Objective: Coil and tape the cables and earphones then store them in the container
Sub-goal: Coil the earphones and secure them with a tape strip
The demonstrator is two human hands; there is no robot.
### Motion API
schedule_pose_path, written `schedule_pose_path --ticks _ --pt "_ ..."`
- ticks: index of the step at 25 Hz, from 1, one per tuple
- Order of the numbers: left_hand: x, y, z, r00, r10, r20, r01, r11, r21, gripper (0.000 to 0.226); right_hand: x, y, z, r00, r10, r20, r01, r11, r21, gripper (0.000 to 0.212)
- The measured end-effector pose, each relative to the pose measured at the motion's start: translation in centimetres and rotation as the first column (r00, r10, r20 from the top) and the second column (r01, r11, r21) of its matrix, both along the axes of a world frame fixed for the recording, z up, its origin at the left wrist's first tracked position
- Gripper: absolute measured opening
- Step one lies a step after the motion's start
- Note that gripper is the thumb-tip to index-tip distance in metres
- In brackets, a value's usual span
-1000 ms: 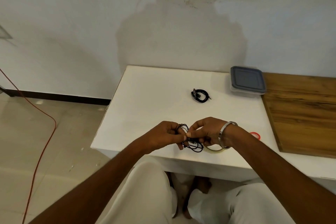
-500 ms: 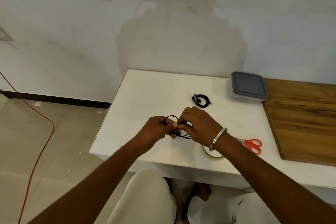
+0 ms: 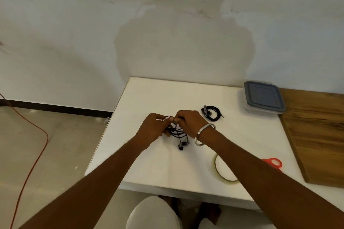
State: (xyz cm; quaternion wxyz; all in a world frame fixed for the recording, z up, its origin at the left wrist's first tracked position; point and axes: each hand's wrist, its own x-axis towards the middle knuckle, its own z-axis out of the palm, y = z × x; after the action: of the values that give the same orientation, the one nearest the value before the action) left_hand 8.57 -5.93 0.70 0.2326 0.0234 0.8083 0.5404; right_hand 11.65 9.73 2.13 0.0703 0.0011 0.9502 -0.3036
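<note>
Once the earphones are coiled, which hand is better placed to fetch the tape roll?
Probably the right hand: the tape roll lies on the white table under the right forearm. The left hand could keep pinching the earphones.

Single head-worn wide-angle view, forward and down over the white table (image 3: 152, 98), near.

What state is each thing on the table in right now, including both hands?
earphones: loosely coiled, held between both hands, earbuds dangling
left hand: pinching the earphone wire
right hand: pinching the earphone wire
black cable: coiled, lying on the table
container: lid on
tape roll: lying flat, partly hidden by the right arm
scissors: lying on the table, blades hidden by the arm
</note>
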Motion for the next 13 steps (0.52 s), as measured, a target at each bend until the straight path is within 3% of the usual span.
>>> schedule_pose_path --ticks 2,7,11,13 --pt "-1.7 -0.2 -1.1 0.998 0.057 0.030 -0.057 0.998 -0.020 0.034 -1.4 -0.3 -1.3 0.997 -0.052 0.054 0.051 0.998 0.023 0.024" --pt "-5.0 0.3 -1.6 0.993 -0.007 -0.117 -0.018 0.977 -0.212 0.010 -4.4 -1.3 -2.3 0.991 -0.080 0.103 0.067 0.990 0.122 0.029" --pt "-6.7 0.8 -1.5 0.987 -0.005 -0.161 -0.044 0.954 -0.297 0.009 -5.5 -1.3 -2.5 0.976 -0.195 0.099 0.194 0.981 0.023 0.032" --pt "-6.9 0.8 -1.6 0.985 0.019 -0.172 -0.074 0.945 -0.319 0.009 -5.7 -1.1 -2.5 0.981 -0.167 0.095 0.162 0.985 0.058 0.025"
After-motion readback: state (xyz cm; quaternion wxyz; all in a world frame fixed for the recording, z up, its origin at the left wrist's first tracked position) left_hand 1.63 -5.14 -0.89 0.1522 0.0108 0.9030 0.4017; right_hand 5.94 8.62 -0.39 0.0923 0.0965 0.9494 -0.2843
